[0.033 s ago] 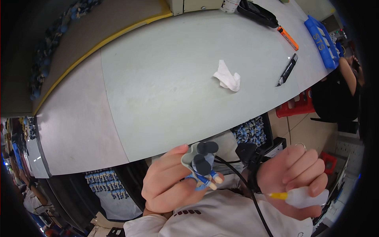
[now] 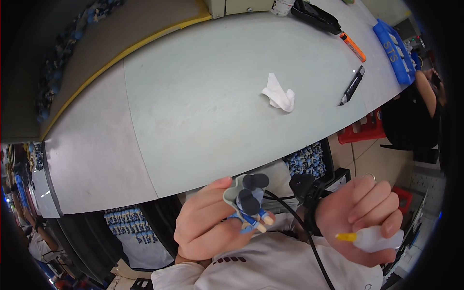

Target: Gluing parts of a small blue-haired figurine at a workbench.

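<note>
My left hand [image 2: 205,227] is closed round a small toy figurine [image 2: 249,200], held near the table's front edge. The figurine has blue clothing, black rounded feet facing up and a grey-green wavy piece along one side; its head is hidden by my fingers. To the right, my right hand [image 2: 362,222] is curled round a small translucent white squeeze bottle [image 2: 377,240]. Its yellow nozzle [image 2: 345,237] points left toward the figurine, and the two are apart.
On the table [image 2: 203,106] lie a crumpled white tissue [image 2: 279,94], a black utility knife [image 2: 352,86], an orange knife [image 2: 352,47] and a black pouch [image 2: 316,17]. A blue bin [image 2: 394,53] stands far right. Trays of figurines [image 2: 307,159] sit below the edge. A black cable [image 2: 299,222] crosses my front.
My right hand and the bottle have shifted slightly to the right, the nozzle a little farther from the figurine. My left hand has barely moved.
</note>
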`<state>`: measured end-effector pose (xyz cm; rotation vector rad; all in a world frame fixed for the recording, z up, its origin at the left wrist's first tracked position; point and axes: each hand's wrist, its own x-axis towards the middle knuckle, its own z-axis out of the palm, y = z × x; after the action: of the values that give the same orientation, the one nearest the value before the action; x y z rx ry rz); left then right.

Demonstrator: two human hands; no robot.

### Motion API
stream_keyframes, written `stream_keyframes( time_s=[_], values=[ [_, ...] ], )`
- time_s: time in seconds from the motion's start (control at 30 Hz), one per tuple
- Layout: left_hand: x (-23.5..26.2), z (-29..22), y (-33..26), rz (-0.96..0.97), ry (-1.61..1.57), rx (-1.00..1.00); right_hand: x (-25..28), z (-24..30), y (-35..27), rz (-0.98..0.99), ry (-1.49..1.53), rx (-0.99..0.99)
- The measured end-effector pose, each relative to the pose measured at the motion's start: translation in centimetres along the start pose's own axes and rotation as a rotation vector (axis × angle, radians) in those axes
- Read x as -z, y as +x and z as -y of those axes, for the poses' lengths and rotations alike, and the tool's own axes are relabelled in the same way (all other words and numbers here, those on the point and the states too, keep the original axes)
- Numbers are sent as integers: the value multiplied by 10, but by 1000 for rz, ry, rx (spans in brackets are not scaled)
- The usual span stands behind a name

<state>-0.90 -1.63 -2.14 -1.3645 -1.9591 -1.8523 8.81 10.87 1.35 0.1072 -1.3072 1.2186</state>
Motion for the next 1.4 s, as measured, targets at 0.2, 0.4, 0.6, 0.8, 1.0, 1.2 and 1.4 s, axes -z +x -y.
stream_keyframes(
  time_s=[0.2, 0.4, 0.6, 0.8, 1.0, 1.2, 1.4],
  values=[
    [0, 3, -5, -20, 17, -2, 3, -11, 0, -66, 8, 55],
    [4, 9, -5, -35, -56, -103, 21, -12, 5, 103, -101, 28],
    [10, 7, -7, 0, -93, -141, 28, -14, 3, 110, -143, 27],
    [11, 17, -9, -17, -195, -250, 29, -14, 1, 75, -172, 20],
    [8, 16, -10, -91, -56, -258, 25, -18, 2, 71, -84, 33],
    [3, 6, -1, -88, -50, -180, 18, -11, 2, 21, 6, -45],
    [6, 5, 1, -82, -2, -185, -10, 2, -3, 106, 122, -128]
  ],
)
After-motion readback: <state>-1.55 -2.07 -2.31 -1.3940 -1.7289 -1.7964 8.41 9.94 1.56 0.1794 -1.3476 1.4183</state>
